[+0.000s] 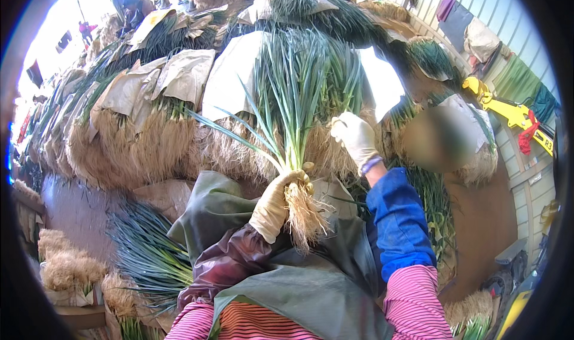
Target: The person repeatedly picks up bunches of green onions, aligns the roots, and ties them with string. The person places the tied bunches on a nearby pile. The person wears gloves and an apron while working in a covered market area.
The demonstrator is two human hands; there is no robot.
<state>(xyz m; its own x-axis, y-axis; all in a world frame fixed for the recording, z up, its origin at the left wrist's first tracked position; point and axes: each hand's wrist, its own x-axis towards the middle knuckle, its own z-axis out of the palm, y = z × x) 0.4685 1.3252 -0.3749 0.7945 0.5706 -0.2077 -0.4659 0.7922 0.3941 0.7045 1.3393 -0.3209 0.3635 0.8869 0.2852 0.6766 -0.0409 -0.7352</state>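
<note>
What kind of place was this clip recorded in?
Probably an outdoor produce-sorting yard or farm market. Big paper-wrapped bundles of green onions are stacked all around, and the gloved left hand grips a rooted bunch while the right hand reaches into the stack.

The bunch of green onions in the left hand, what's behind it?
Behind the bunch of green onions in the left hand sit big onion bundles wrapped in paper. The bunch covers part of them.

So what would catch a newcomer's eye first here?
The bunch of green onions at centre, gripped just above its roots by the gloved left hand. The gloved right hand pulls at its leaves. Behind, paper-wrapped bundles pile high across the whole background.
</note>
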